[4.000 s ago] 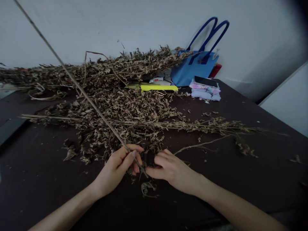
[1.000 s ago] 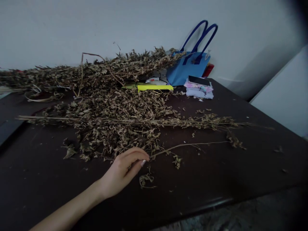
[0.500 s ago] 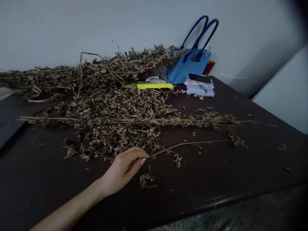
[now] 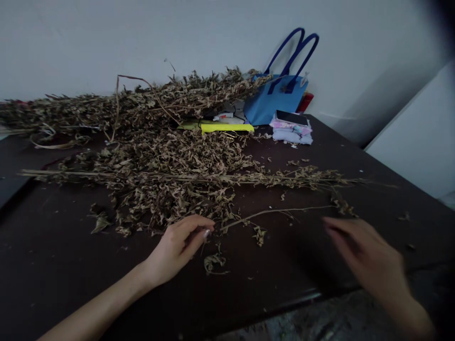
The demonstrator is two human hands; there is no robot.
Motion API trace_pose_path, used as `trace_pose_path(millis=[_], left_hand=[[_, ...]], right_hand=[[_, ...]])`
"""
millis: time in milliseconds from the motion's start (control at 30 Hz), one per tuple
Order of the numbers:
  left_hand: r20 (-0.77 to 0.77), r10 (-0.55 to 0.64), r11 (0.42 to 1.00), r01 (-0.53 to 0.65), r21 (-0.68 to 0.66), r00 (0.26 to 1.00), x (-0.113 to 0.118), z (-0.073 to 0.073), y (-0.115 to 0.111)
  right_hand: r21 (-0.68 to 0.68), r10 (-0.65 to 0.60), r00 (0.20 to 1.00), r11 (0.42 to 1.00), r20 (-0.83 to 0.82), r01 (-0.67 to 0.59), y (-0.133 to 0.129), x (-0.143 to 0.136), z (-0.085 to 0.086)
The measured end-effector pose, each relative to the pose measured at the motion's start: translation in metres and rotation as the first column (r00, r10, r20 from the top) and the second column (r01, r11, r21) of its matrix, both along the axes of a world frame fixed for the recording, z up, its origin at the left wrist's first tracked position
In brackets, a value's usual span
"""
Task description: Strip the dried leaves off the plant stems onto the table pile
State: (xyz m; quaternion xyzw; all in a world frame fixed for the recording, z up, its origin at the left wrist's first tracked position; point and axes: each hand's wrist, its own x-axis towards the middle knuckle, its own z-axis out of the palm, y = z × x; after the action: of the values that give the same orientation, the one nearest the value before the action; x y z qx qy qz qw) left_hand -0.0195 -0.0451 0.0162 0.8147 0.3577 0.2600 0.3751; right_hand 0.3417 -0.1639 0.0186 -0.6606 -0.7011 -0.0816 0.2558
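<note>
My left hand is pinched at the near edge of the dried leaf pile; something thin and too small to make out shows at its fingertips. Just right of those fingertips lies the end of a thin bare stem. My right hand, blurred by motion, hovers over the table's right front part, near the leafy tip of that stem; whether it holds anything is not clear. Long dried stalks lie across the pile. A curled dry leaf rests below my left hand.
A large bundle of dried plants lies along the wall. Behind the pile are a yellow object, a blue bag and a phone on folded cloth. The dark table ends at a front edge.
My right hand has come into view from the right. My left hand has shifted slightly left, away from the stem's end. The whole view has moved a little.
</note>
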Motion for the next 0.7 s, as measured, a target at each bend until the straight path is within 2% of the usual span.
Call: trace_pose_path(millis=[67, 100, 200, 300, 367, 500, 600, 700], left_hand=[[0.005, 0.028, 1.0, -0.028, -0.011, 1.0, -0.002, 0.001, 0.0], [0.013, 0.039, 0.999, -0.039, -0.022, 0.999, -0.002, 0.001, 0.001], [0.037, 0.055, 0.996, -0.052, -0.068, 0.998, -0.004, 0.002, 0.001], [0.062, 0.063, 0.993, -0.056, -0.108, 0.996, -0.005, 0.004, 0.002], [0.077, 0.088, 0.987, -0.077, -0.139, 0.993, -0.006, 0.005, 0.002], [0.118, 0.199, 0.946, -0.159, -0.283, 0.973, -0.005, 0.008, 0.004], [0.2, 0.28, 0.892, -0.178, -0.416, 0.939, -0.004, 0.01, 0.007], [0.303, 0.357, 0.857, -0.18, -0.483, 0.884, -0.005, 0.01, 0.012]], right_hand=[[-0.084, 0.216, 0.974, 0.974, 0.069, -0.21, 0.037, -0.012, -0.009], [-0.138, 0.271, 0.958, 0.956, 0.095, -0.257, 0.054, -0.019, -0.014], [-0.252, 0.351, 0.927, 0.916, 0.13, -0.311, 0.087, -0.034, -0.023], [-0.301, 0.406, 0.909, 0.882, 0.091, -0.364, 0.1, -0.037, -0.023], [-0.285, 0.413, 0.91, 0.878, 0.042, -0.385, 0.103, -0.037, -0.016], [-0.189, 0.369, 0.927, 0.907, -0.071, -0.376, 0.114, -0.049, 0.011], [-0.092, 0.368, 0.921, 0.92, -0.126, -0.381, 0.127, -0.073, 0.029], [-0.025, 0.425, 0.883, 0.898, -0.2, -0.438, 0.138, -0.104, 0.033]])
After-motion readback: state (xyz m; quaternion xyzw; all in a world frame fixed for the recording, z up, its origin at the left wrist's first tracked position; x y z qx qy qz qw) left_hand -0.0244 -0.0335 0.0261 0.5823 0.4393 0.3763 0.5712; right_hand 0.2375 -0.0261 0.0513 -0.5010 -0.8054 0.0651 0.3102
